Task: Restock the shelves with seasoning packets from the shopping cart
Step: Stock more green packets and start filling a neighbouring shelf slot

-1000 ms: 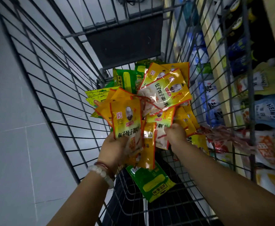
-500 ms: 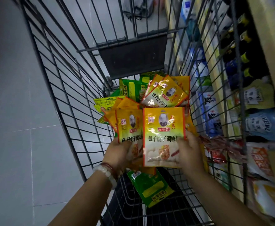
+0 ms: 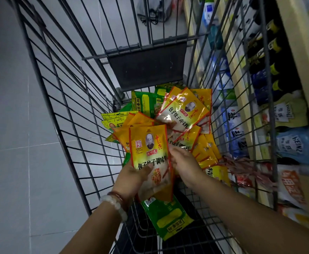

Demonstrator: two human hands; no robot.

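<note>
The wire shopping cart [image 3: 67, 107] holds a pile of yellow seasoning packets [image 3: 184, 110], with green packets [image 3: 144, 105] behind them. My left hand [image 3: 131, 180] grips a stack of yellow packets [image 3: 150, 149] upright above the cart floor, its thumb across the front one. Just right of that stack, my right hand [image 3: 184, 165] is down among the loose packets. Its fingers are stretched out against the lower edge of a yellow packet [image 3: 184, 142], and I see no grip on it. Another green packet [image 3: 166, 215] lies under the stack.
The store shelves [image 3: 296, 52] stand along the cart's right side, carrying dark bottles, a blue Heinz bottle [image 3: 296, 143] and bagged goods seen through the wires. Grey tiled floor [image 3: 12, 162] lies to the left. A dark panel [image 3: 146, 65] closes the cart's far end.
The packet my right hand was holding now sits at the front of the stack in my left hand. My right hand has let go and dropped back to the pile.
</note>
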